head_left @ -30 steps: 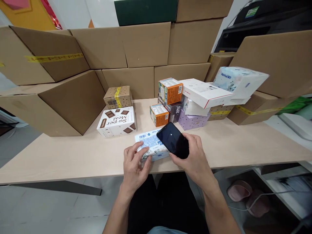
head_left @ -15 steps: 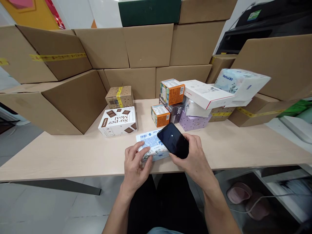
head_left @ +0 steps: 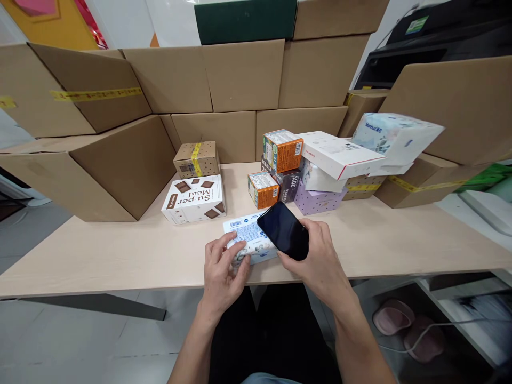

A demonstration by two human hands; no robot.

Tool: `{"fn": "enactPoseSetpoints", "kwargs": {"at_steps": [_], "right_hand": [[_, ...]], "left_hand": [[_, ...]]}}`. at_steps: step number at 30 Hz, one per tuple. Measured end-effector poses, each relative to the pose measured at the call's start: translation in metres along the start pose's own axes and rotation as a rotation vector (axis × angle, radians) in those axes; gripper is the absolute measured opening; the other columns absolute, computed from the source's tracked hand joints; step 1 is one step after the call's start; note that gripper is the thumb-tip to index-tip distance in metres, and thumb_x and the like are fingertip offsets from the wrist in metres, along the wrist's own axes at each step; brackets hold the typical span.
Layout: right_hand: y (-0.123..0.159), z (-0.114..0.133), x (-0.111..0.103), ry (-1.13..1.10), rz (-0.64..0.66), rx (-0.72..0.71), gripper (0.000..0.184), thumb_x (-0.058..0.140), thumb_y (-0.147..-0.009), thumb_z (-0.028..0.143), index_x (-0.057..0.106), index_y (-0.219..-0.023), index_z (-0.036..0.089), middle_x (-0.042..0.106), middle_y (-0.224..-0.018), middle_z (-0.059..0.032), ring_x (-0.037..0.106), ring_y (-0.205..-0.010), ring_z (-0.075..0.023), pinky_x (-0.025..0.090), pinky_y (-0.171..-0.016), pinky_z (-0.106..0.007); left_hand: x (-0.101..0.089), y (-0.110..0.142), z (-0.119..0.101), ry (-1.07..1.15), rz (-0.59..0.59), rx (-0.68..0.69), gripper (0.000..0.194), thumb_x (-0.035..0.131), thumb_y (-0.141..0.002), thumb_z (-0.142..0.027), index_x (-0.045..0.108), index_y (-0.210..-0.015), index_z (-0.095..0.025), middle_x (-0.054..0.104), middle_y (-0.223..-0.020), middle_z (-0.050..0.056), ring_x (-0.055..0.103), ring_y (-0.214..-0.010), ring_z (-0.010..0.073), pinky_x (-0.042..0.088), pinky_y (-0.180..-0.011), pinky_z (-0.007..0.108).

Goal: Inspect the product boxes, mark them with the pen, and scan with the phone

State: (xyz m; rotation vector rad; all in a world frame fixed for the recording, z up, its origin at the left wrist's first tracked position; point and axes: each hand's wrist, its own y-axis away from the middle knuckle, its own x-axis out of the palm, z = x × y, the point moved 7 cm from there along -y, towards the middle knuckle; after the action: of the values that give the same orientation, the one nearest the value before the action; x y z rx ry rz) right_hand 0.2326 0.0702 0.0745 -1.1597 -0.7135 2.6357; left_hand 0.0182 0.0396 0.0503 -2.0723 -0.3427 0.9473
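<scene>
A white and blue tissue pack [head_left: 248,236] with a barcode label lies flat at the near edge of the light wooden table [head_left: 100,256]. My left hand [head_left: 221,272] rests on its near left end, fingers curled over it. My right hand [head_left: 320,261] holds a black phone [head_left: 284,230] with a dark screen, tilted just above the pack's right end.
A white "Su-per Meal" box [head_left: 194,199] and a small taped brown box [head_left: 196,158] sit behind the pack. To the right is a heap of small boxes, orange [head_left: 263,189], purple [head_left: 316,200], white [head_left: 340,153]. Big cardboard cartons [head_left: 240,74] wall the back and sides.
The small light dot on the phone's screen has gone dark, and the phone has tipped slightly. Both hands and the pack stay in place.
</scene>
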Motion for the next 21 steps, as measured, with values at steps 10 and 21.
{"fn": "enactPoseSetpoints", "kwargs": {"at_steps": [10,21], "right_hand": [[0.001,0.004,-0.005,-0.039,-0.065,-0.024,0.063,0.076,-0.074,0.029,0.046,-0.128,0.020,0.051,-0.115,-0.0097,0.056,-0.112,-0.0278,0.052,-0.097,-0.044],[0.000,0.011,-0.002,-0.067,-0.053,-0.046,0.064,0.077,-0.074,0.031,0.045,-0.129,0.020,0.053,-0.115,-0.0113,0.058,-0.112,-0.0293,0.052,-0.097,-0.047]], "left_hand": [[0.001,0.001,0.001,0.008,0.007,-0.003,0.034,0.068,-0.089,-0.015,0.062,-0.121,-0.024,0.057,-0.134,0.011,0.053,-0.118,0.0267,0.050,-0.094,0.044],[0.000,0.001,0.002,0.006,0.000,-0.010,0.034,0.068,-0.089,-0.016,0.062,-0.122,-0.025,0.057,-0.133,0.010,0.053,-0.119,0.0270,0.051,-0.095,0.045]]}}
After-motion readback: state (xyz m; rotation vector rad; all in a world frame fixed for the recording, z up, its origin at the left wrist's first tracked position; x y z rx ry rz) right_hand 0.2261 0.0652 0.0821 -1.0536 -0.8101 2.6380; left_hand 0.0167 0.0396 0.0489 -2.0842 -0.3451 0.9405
